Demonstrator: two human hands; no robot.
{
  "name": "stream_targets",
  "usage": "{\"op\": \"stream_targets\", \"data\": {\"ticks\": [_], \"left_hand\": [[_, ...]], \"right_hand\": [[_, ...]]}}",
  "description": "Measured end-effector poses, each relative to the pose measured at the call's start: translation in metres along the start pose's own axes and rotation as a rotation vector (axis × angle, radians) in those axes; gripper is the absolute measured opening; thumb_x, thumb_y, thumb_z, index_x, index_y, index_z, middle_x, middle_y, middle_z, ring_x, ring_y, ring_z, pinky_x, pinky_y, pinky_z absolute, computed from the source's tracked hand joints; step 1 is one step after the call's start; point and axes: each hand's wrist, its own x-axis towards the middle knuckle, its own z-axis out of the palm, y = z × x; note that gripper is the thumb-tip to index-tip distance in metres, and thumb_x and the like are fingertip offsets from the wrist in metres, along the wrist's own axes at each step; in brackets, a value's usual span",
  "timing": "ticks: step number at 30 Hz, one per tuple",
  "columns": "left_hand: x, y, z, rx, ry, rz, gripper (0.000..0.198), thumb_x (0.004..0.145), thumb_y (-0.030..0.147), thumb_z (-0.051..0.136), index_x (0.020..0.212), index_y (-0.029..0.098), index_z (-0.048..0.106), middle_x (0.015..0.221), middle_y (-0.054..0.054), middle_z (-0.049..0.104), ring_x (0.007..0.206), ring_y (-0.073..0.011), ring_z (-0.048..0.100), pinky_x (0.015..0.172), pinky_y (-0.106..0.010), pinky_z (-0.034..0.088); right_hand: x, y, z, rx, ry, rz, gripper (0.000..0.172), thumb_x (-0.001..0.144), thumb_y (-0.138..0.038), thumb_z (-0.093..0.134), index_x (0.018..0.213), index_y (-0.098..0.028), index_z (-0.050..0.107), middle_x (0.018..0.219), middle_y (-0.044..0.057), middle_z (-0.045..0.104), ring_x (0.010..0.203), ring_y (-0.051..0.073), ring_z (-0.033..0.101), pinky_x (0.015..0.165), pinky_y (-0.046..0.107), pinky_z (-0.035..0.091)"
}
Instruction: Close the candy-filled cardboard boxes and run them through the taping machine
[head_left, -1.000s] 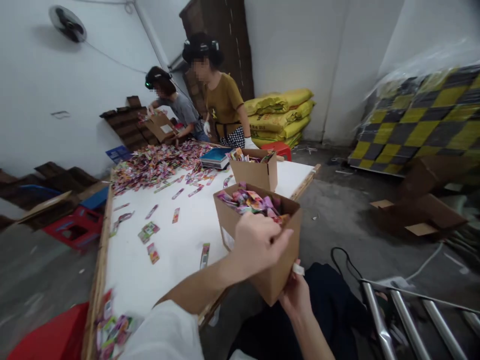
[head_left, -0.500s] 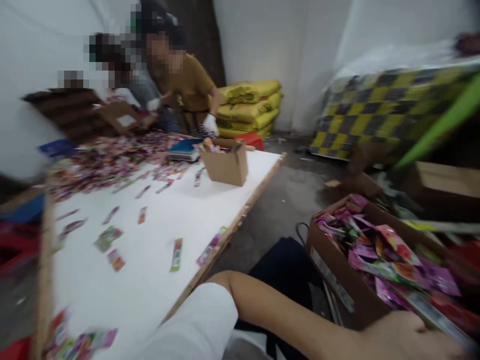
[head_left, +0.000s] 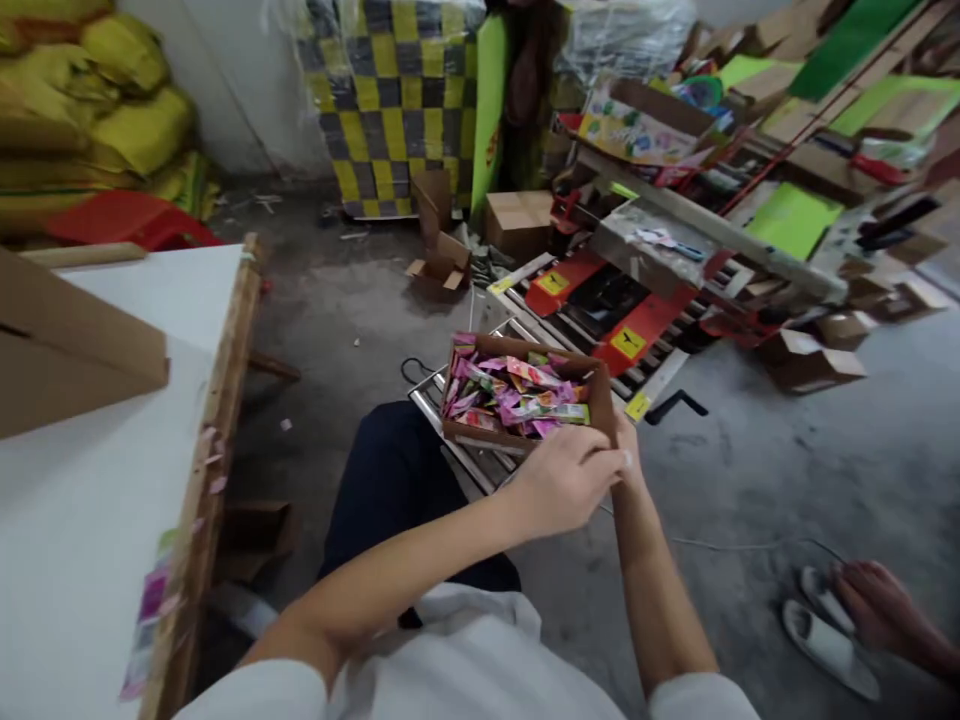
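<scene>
An open cardboard box (head_left: 600,398) filled with colourful sachets (head_left: 517,395) rests on the metal rollers of a conveyor (head_left: 469,462) in front of my knees. My left hand (head_left: 559,482) curls its fingers on the box's near right corner. My right hand (head_left: 624,445) sits just behind it at the same corner, mostly covered by the left hand, and presses against the box's side.
The white table (head_left: 75,520) with a wooden edge and another cardboard box (head_left: 67,340) lies to my left. Behind the conveyor stands a machine with red parts (head_left: 626,325). Small boxes (head_left: 442,265) litter the floor. Another person's hand (head_left: 877,600) reaches toward white slippers (head_left: 825,640).
I have turned from the table to the right, carrying the box of sachets with me. It now sits on the conveyor rollers instead of the table edge.
</scene>
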Motion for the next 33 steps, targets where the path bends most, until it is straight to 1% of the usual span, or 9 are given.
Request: {"op": "stream_targets", "data": {"ticks": [3,5,7,10,14,19,21,26,33], "left_hand": [[-0.025,-0.043,-0.061,0.079,0.365,-0.088,0.016,0.094,0.025,0.062,0.109,0.023,0.058,0.098,-0.005,0.061,0.095,-0.0181,0.06,0.087,-0.032,0.049],[-0.033,-0.089,-0.091,0.065,0.497,-0.422,0.019,0.092,0.03,0.063,0.106,0.021,0.055,0.097,-0.004,0.058,0.089,-0.0168,0.059,0.081,-0.031,0.049],[-0.032,-0.134,-0.103,-0.182,0.411,-0.645,0.03,0.086,0.039,0.066,0.106,0.021,0.051,0.092,-0.002,0.056,0.082,-0.0148,0.057,0.074,-0.027,0.048],[-0.019,-0.173,-0.092,-0.543,0.092,-0.706,0.037,0.079,0.044,0.069,0.1,0.022,0.049,0.079,0.002,0.051,0.07,-0.0127,0.053,0.066,-0.025,0.045],[-0.001,-0.173,-0.069,-0.586,-0.245,-0.653,0.035,0.075,0.04,0.074,0.094,0.022,0.049,0.069,0.007,0.048,0.059,-0.0107,0.047,0.059,-0.023,0.039],[0.011,-0.163,-0.056,-0.095,-0.557,-0.46,0.025,0.081,0.028,0.076,0.092,0.019,0.055,0.087,-0.003,0.067,0.083,-0.0206,0.066,0.07,-0.028,0.045],[0.015,-0.16,-0.052,0.062,-0.662,-0.402,0.021,0.086,0.025,0.071,0.101,0.017,0.058,0.106,-0.01,0.071,0.102,-0.0274,0.068,0.079,-0.031,0.048],[0.025,-0.154,-0.048,0.207,-0.843,-0.366,0.031,0.092,0.015,0.052,0.122,0.013,0.057,0.117,-0.016,0.071,0.112,-0.0305,0.069,0.086,-0.035,0.053],[0.034,-0.167,-0.059,0.04,-0.925,-0.433,0.043,0.086,0.036,0.059,0.123,0.013,0.06,0.123,-0.017,0.068,0.108,-0.0308,0.068,0.087,-0.034,0.053]], "right_hand": [[-0.008,0.001,-0.032,0.223,0.14,0.272,0.053,0.089,-0.058,0.063,0.123,-0.017,0.065,0.089,0.006,0.068,0.071,0.017,0.062,0.064,0.03,0.054],[-0.013,-0.008,-0.044,0.37,0.14,0.372,0.064,0.081,-0.059,0.072,0.131,-0.02,0.064,0.093,0.005,0.069,0.072,0.016,0.063,0.067,0.029,0.055],[-0.01,-0.021,-0.049,0.428,0.068,0.372,0.073,0.075,-0.059,0.078,0.136,-0.023,0.064,0.099,0.006,0.071,0.077,0.017,0.065,0.072,0.03,0.056],[0.006,-0.038,-0.046,0.401,-0.054,0.327,0.076,0.07,-0.058,0.085,0.135,-0.023,0.067,0.113,0.008,0.072,0.093,0.021,0.067,0.084,0.034,0.057],[0.027,-0.053,-0.041,0.195,-0.415,0.234,0.081,0.077,-0.066,0.077,0.142,-0.021,0.063,0.126,0.01,0.068,0.097,0.021,0.066,0.089,0.036,0.057],[0.041,-0.069,-0.041,-0.077,-0.876,0.086,0.118,0.069,-0.081,0.074,0.162,-0.021,0.032,0.145,0.014,0.051,0.12,0.027,0.059,0.102,0.041,0.054],[0.045,-0.071,-0.037,-0.174,-0.923,0.047,0.121,0.068,-0.079,0.077,0.163,-0.023,0.028,0.14,0.012,0.053,0.123,0.029,0.057,0.105,0.043,0.053],[0.049,-0.071,-0.02,-0.383,-0.801,0.024,0.083,0.086,-0.065,0.069,0.152,-0.018,0.05,0.108,0.012,0.06,0.088,0.023,0.061,0.087,0.041,0.058],[0.037,-0.077,-0.035,-0.269,-0.911,-0.026,0.116,0.071,-0.078,0.076,0.162,-0.021,0.032,0.131,0.013,0.054,0.12,0.029,0.055,0.104,0.041,0.051]]}}
